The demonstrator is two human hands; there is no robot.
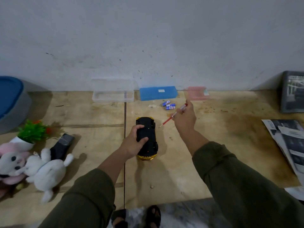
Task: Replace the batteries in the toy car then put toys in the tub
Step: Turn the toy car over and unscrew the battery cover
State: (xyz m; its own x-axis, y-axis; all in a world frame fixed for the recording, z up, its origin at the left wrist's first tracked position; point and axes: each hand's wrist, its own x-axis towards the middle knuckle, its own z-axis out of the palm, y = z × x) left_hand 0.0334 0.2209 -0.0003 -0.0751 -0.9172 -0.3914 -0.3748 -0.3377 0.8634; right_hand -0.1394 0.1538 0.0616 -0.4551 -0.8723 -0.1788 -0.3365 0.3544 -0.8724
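Yellow toy car (146,137) upside down, blue batts (169,105) loose beyond, blue-lidded tub (11,102) far left

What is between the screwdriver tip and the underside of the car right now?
Nothing visible. The toy car lies upside down under the left hand, whose fingers cover only part of its black underside. The screwdriver in the right hand points at the car's right side across bare table.

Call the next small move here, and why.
Probably bring the red screwdriver in the right hand down to the underside of the toy car. The left hand pins the car belly-up on the table, the tip hangs just right of it, and the batteries lie loose behind.
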